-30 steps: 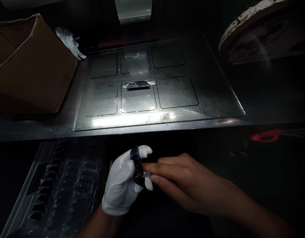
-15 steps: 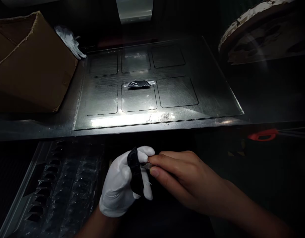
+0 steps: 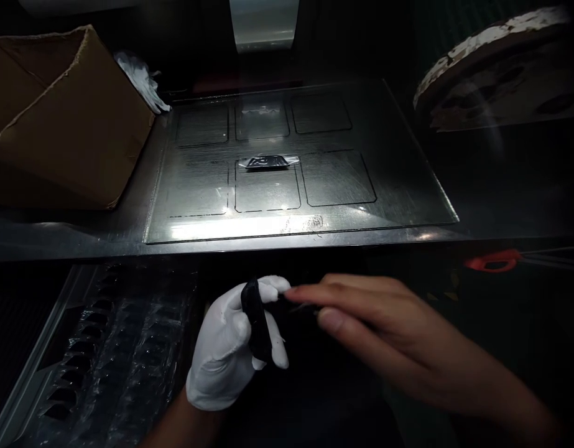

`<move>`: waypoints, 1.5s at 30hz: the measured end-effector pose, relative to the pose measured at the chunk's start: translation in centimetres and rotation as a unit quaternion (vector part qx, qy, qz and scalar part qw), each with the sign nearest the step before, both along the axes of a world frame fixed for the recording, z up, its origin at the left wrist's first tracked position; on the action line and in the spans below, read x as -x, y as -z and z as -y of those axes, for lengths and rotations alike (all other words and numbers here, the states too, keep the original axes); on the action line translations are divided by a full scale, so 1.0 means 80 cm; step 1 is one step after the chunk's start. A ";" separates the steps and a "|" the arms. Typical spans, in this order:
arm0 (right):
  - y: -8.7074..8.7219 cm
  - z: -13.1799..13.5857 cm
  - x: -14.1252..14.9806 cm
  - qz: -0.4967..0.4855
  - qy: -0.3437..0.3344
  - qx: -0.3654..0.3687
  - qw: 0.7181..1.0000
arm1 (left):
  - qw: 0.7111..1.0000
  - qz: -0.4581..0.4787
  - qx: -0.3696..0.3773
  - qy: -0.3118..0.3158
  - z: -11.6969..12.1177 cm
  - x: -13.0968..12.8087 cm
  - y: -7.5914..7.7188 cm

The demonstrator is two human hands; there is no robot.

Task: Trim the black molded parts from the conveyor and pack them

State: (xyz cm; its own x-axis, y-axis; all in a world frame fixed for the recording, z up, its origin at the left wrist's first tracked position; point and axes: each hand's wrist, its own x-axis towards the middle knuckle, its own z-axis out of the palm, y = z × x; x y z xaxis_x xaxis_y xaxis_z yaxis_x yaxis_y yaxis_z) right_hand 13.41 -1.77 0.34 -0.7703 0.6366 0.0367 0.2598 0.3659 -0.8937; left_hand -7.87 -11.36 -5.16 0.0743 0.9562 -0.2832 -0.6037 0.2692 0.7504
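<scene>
My left hand, in a white glove, is closed on a small dark curved part held upright on edge below the bench front. My bare right hand sits just to its right, blurred by motion. Its fingers are pressed together round a thin tool that I can barely make out, its tip close to the part. A similar dark part wrapped in clear film lies on the glass plate on the bench.
A brown cardboard box stands at the left, with a crumpled white glove behind it. A tray of dark moulded pockets lies at lower left. A red handle shows at right, a large round object at upper right.
My right hand has pulled back to the right, away from the dark part, and is now smeared by motion. The left hand keeps its hold, with the part turned slightly.
</scene>
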 end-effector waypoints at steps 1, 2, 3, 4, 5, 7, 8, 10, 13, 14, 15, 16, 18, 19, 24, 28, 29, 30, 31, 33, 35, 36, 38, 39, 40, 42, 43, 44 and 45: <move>-0.004 -0.006 -0.001 0.004 0.018 -0.019 1.000 | 1.000 -0.011 -0.001 0.008 0.000 0.000 -0.001; -0.007 -0.011 -0.002 0.012 0.027 -0.047 0.998 | 1.000 -0.020 0.001 0.018 0.001 0.000 -0.002; -0.010 -0.016 -0.001 0.021 0.027 -0.085 0.996 | 0.999 -0.027 0.008 0.027 0.001 0.001 -0.003; -0.012 -0.020 0.000 0.031 0.022 -0.126 0.991 | 0.999 -0.031 0.018 0.034 0.001 0.001 -0.005; -0.013 -0.023 0.002 0.046 0.012 -0.163 0.986 | 0.998 -0.034 0.030 0.042 0.002 0.001 -0.007; -0.015 -0.026 0.006 0.079 -0.009 -0.210 0.974 | 0.996 -0.037 0.055 0.061 0.003 0.002 -0.012; -0.015 -0.027 0.008 0.094 -0.017 -0.221 0.971 | 0.994 -0.041 0.067 0.073 0.003 0.002 -0.014; -0.017 -0.026 0.010 0.119 -0.027 -0.232 0.965 | 0.992 -0.047 0.081 0.087 0.002 0.002 -0.017; -0.021 -0.026 0.010 0.144 -0.039 -0.243 0.959 | 0.991 -0.053 0.091 0.078 -0.001 0.001 -0.022; -0.022 -0.026 0.010 0.151 -0.044 -0.244 0.957 | 0.991 -0.056 0.093 0.074 -0.003 0.000 -0.024; -0.023 -0.026 0.010 0.157 -0.048 -0.245 0.955 | 0.991 -0.060 0.095 0.071 -0.004 -0.001 -0.026; -0.024 -0.027 0.009 0.164 -0.050 -0.247 0.954 | 0.990 -0.065 0.101 0.070 -0.005 -0.002 -0.027; -0.025 -0.027 0.009 0.173 -0.054 -0.251 0.951 | 0.988 -0.078 0.116 0.070 -0.007 -0.004 -0.031; -0.025 -0.026 0.008 0.177 -0.054 -0.252 0.950 | 0.986 -0.083 0.123 0.070 -0.008 -0.005 -0.032; -0.023 -0.024 0.009 0.204 -0.034 -0.268 0.941 | 0.983 -0.101 0.133 0.074 -0.007 -0.006 -0.033; -0.020 -0.024 0.010 0.209 -0.032 -0.272 0.939 | 0.980 -0.122 0.131 0.090 -0.006 -0.004 -0.030; -0.020 -0.024 0.010 0.210 -0.033 -0.271 0.939 | 0.979 -0.121 0.131 0.094 -0.006 -0.004 -0.029; -0.019 -0.024 0.009 0.211 -0.035 -0.268 0.939 | 0.980 -0.114 0.132 0.097 -0.006 -0.003 -0.027; -0.018 -0.024 0.008 0.209 -0.035 -0.263 0.941 | 0.982 -0.104 0.129 0.095 -0.006 -0.003 -0.026; -0.017 -0.023 0.005 0.196 -0.024 -0.247 0.949 | 0.987 -0.076 0.114 0.078 -0.005 -0.004 -0.023; -0.017 -0.021 0.002 0.175 -0.011 -0.222 0.959 | 0.994 -0.044 0.089 0.042 -0.005 -0.005 -0.019; -0.018 -0.019 0.001 0.167 -0.011 -0.206 0.964 | 0.996 -0.029 0.079 0.021 -0.005 -0.006 -0.017; -0.020 -0.015 0.000 0.166 -0.028 -0.173 0.970 | 0.997 -0.012 0.068 -0.023 -0.005 -0.007 -0.015; -0.021 -0.013 0.000 0.170 -0.040 -0.159 0.972 | 0.997 -0.010 0.063 -0.045 -0.005 -0.008 -0.014; -0.023 -0.011 0.001 0.175 -0.049 -0.149 0.972 | 0.996 -0.011 0.058 -0.066 -0.005 -0.009 -0.013; -0.024 -0.009 0.004 0.186 -0.055 -0.145 0.970 | 0.993 -0.015 0.051 -0.103 -0.005 -0.010 -0.012; -0.025 -0.009 0.006 0.192 -0.055 -0.147 0.969 | 0.992 -0.014 0.049 -0.115 -0.005 -0.011 -0.012; -0.024 -0.009 0.007 0.198 -0.054 -0.151 0.967 | 0.991 -0.009 0.047 -0.124 -0.005 -0.011 -0.012; -0.023 -0.009 0.009 0.204 -0.055 -0.155 0.965 | 0.990 -0.002 0.046 -0.131 -0.005 -0.012 -0.012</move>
State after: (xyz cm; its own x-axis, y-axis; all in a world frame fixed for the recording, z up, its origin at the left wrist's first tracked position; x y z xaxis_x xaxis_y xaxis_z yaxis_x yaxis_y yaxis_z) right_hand 12.71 -1.06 2.21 -0.8230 0.5579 -0.1073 0.5112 0.6449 -0.5681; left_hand -6.94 -10.98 -4.22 -0.1748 0.9123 -0.3702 -0.6584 0.1713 0.7329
